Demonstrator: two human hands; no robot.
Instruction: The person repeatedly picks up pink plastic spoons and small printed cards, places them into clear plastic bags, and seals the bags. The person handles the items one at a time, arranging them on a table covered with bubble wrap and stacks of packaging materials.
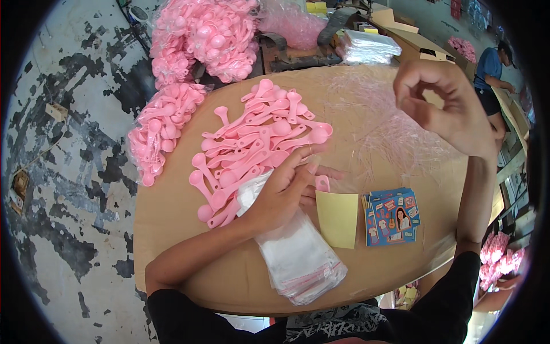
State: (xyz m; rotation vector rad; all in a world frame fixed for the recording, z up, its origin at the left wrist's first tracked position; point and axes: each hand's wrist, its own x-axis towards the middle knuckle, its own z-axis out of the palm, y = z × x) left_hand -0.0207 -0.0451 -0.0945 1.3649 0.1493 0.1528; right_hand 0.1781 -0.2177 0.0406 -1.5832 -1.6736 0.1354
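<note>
My left hand (292, 186) is over the middle of the table, its fingers partly extended around the upper end of a clear plastic bag. In that bag a pink scoop's handle (322, 183) shows above a plain yellow card (337, 221). Below my left wrist lies a stack of clear plastic bags (301, 258). Raised over the right side, my right hand (444, 106) has thumb and forefinger curled into a ring; whatever they pinch is too thin to make out. Beside the yellow card sits a pile of blue printed cards (392, 218). Loose pink measuring scoops (260, 143) are heaped left of centre.
Thin clear plastic strips (384, 126) lie scattered at the far right of the cardboard-covered table (166, 229). Large bags of pink scoops (206, 40) stand beyond its far left edge. Wrapped plastic packs (366, 47) sit at the back. Another person (492, 74) is at the far right.
</note>
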